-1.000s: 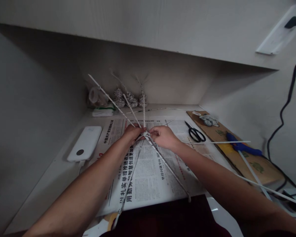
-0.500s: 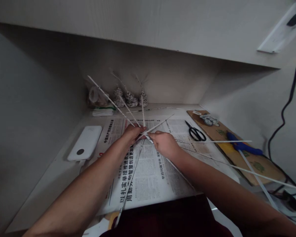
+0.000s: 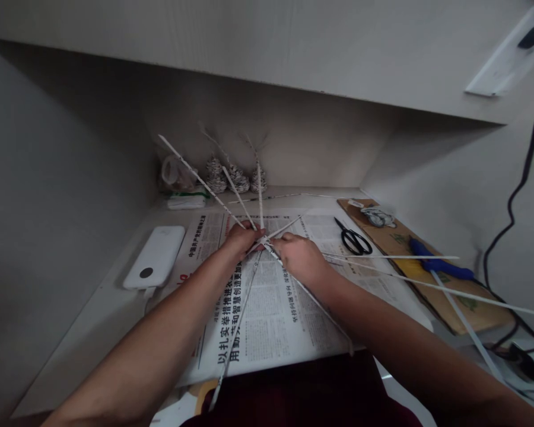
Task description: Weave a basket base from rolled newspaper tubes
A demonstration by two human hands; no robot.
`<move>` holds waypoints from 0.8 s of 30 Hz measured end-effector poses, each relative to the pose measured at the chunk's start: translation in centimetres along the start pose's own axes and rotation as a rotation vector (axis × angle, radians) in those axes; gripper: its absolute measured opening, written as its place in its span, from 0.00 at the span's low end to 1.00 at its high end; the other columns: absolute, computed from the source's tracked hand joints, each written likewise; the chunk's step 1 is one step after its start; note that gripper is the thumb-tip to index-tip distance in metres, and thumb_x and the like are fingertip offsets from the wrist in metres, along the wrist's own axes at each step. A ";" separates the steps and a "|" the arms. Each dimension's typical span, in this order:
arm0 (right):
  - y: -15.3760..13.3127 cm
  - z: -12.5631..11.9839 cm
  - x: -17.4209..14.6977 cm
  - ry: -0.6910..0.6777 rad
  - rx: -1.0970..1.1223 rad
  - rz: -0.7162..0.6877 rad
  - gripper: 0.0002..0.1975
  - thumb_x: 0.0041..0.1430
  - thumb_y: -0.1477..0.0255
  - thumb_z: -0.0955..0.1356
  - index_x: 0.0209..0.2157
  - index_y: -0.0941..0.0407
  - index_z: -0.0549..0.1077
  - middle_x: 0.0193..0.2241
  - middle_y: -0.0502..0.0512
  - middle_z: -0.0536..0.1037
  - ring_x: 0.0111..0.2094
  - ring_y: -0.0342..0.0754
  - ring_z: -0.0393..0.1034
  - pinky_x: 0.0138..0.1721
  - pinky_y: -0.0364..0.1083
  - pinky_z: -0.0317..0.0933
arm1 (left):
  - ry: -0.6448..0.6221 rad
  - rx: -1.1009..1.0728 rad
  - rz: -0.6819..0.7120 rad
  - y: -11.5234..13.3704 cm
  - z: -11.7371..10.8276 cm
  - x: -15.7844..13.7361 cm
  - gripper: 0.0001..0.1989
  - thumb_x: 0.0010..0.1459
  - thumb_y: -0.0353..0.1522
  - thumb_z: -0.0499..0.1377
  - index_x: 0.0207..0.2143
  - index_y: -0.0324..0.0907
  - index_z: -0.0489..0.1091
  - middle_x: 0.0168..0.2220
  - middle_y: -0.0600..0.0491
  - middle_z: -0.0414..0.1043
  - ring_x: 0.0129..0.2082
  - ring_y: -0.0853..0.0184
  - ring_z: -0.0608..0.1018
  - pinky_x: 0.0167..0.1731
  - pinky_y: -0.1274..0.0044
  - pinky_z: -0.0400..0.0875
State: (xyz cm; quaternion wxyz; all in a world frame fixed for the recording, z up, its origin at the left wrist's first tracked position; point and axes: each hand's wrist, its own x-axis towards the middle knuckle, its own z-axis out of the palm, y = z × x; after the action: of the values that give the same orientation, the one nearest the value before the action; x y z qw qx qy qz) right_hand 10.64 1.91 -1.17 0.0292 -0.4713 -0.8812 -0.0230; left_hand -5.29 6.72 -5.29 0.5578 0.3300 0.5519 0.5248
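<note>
Several thin rolled newspaper strips [image 3: 199, 178] cross at one point above the newspaper sheet and fan outward in all directions. My left hand [image 3: 242, 239] is closed on the crossing from the left, its thumb and fingers pinching the strips. From the right, my right hand [image 3: 296, 254] is also closed, fingers curled at the crossing and pinching strips there. Long strips run out past my right wrist toward the right side, and others hang down toward my lap. My fingers hide part of the crossing.
A newspaper sheet [image 3: 267, 320] covers the table. Black scissors [image 3: 355, 240] lie right of it, near cardboard [image 3: 458, 308] bearing a blue glue gun [image 3: 440, 261]. A white power bank [image 3: 155, 255] lies left. Woven paper figures [image 3: 238, 178] stand at the back beside a plastic bag [image 3: 175, 172].
The strips have shifted slightly, and the short strip pointing right has tilted lower. My right hand has moved a little to the right; my left hand keeps its hold.
</note>
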 end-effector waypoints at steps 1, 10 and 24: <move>0.1 0.0 0.0 0.015 0.019 0.001 0.15 0.62 0.76 0.60 0.44 0.54 0.75 0.38 0.57 0.76 0.36 0.48 0.71 0.36 0.44 0.57 | -0.004 0.009 0.006 -0.1 0.0 0.0 0.10 0.46 0.20 0.62 0.23 0.40 0.65 0.16 0.59 0.66 0.17 0.71 0.71 0.19 0.79 0.70; 0.4 0.8 1.5 0.173 0.195 0.040 0.12 0.61 0.72 0.63 0.43 0.55 0.75 0.38 0.55 0.79 0.40 0.49 0.72 0.40 0.42 0.58 | -0.020 0.070 0.030 -0.2 0.1 -0.1 0.12 0.40 0.25 0.69 0.24 0.40 0.67 0.18 0.60 0.66 0.18 0.72 0.71 0.21 0.78 0.71; 0.1 0.1 2.3 0.117 0.062 -0.021 0.14 0.62 0.75 0.60 0.43 0.56 0.76 0.37 0.57 0.77 0.36 0.48 0.71 0.36 0.43 0.57 | -0.033 0.049 -0.029 0.3 0.1 -0.6 0.10 0.42 0.26 0.68 0.24 0.40 0.68 0.18 0.59 0.68 0.19 0.71 0.72 0.25 0.75 0.74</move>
State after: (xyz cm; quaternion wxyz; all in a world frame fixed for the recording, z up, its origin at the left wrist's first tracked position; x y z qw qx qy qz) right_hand 9.43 3.90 -1.08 0.0952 -0.4589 -0.8830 -0.0234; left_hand -5.20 6.27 -4.86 0.5661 0.3441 0.5603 0.4973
